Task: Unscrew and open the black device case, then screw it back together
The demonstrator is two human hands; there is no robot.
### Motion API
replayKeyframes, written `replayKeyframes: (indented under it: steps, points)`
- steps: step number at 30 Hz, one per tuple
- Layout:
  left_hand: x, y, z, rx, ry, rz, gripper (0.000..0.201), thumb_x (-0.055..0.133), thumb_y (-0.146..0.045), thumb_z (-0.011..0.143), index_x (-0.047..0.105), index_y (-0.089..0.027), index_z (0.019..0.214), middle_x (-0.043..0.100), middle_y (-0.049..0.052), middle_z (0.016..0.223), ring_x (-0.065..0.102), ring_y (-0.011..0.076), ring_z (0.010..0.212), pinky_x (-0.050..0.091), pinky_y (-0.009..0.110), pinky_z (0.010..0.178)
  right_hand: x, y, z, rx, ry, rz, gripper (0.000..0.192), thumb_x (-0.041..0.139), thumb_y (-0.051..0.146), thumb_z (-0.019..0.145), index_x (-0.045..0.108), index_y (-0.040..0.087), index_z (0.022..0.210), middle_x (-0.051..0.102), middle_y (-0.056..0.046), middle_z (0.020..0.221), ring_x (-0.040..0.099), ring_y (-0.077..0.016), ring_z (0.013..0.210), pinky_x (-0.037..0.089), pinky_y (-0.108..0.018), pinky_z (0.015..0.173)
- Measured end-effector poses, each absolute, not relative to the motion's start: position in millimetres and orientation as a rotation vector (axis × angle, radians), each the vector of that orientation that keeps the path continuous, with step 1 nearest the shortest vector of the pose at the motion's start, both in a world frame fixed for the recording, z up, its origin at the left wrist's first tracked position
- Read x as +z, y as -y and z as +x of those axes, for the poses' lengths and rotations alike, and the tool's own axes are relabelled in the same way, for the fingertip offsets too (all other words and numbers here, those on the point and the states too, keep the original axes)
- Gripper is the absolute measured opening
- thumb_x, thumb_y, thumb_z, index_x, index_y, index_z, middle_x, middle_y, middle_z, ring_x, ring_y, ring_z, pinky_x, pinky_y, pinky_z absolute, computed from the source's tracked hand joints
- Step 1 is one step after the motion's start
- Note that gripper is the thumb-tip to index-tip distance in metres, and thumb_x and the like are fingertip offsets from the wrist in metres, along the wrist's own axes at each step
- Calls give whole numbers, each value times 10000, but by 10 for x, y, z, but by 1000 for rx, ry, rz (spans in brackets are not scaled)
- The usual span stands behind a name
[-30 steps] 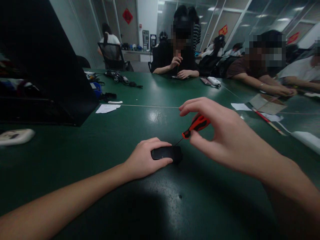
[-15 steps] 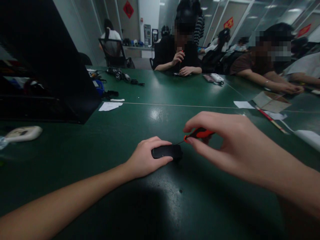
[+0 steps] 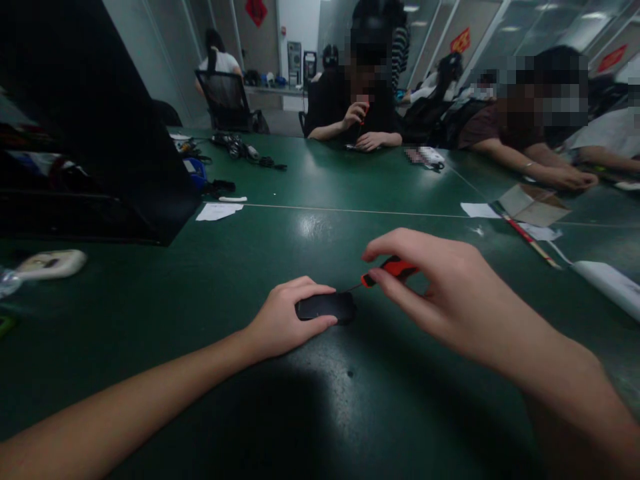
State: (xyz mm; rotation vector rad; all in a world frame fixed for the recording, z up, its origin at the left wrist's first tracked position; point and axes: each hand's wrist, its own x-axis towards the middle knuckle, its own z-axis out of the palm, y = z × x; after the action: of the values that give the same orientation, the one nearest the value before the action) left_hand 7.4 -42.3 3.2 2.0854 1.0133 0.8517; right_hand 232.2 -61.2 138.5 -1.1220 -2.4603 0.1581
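My left hand (image 3: 286, 317) is closed around the left end of a small black rectangular device (image 3: 327, 307), thumb on the near side and fingers along the far side. The device lies on the green table top (image 3: 210, 400). In my right hand (image 3: 430, 287) is a screwdriver (image 3: 399, 267) with a red and black handle, pinched between thumb and fingers. Its thin shaft slants down to the left, and the tip is at the far right edge of the device. Whether the tip touches it I cannot tell.
A large black frame (image 3: 145, 167) stands at the left, near a white handheld object (image 3: 53, 265). Torn paper (image 3: 219, 211), a cable bundle (image 3: 240, 148), an open cardboard box (image 3: 535, 203) and a red-striped stick (image 3: 530, 241) lie farther off. A co-worker (image 3: 330, 107) sits opposite.
The device and both hands appear slightly farther left in view. My right hand has turned a little with the screwdriver, and its tip stays by the device's far edge.
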Motion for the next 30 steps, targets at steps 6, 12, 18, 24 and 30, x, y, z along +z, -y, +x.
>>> replayKeyframes:
  steps: [6,12,18,24,30]
  points:
    - [45,437,104,836,-1018,2089,360,762,-326,837,715,-218,1178,714,58,1062,661,226,986,503,351,886,1378,609,2335,193,2471,-1061,272,589,60,835,588,209,1064,647,-102,1147,635,-237,1024,519,-344,847]
    - [53,468,131,804,-1012,2104,375,762,-327,840,708,-218,1194,706,56,1070,658,224,993,495,352,900,1448,610,2400,173,2502,-1108,180,612,145,912,622,194,1085,708,-59,1001,671,-198,867,495,-302,762]
    - [100,406,308,757,-1026,2150,367,765,-347,833,712,-210,1169,709,57,1063,669,235,984,501,364,896,1579,462,2522,250,2629,-1036,190,666,176,879,646,198,1067,724,-35,984,667,-189,859,466,-281,738]
    - [116,218,610,798,-998,2209,348,772,-336,827,713,-188,1136,725,61,1066,679,238,993,500,368,924,1559,247,2632,185,2611,-1020,169,609,141,898,632,192,1057,704,-30,944,637,-175,813,422,-271,697]
    - [51,17,672,821,-961,2224,367,764,-343,837,696,-185,1161,720,70,1101,676,241,1010,504,372,922,1467,111,2737,132,2547,-1001,143,654,192,895,619,174,1032,695,-44,968,646,-200,853,454,-302,746]
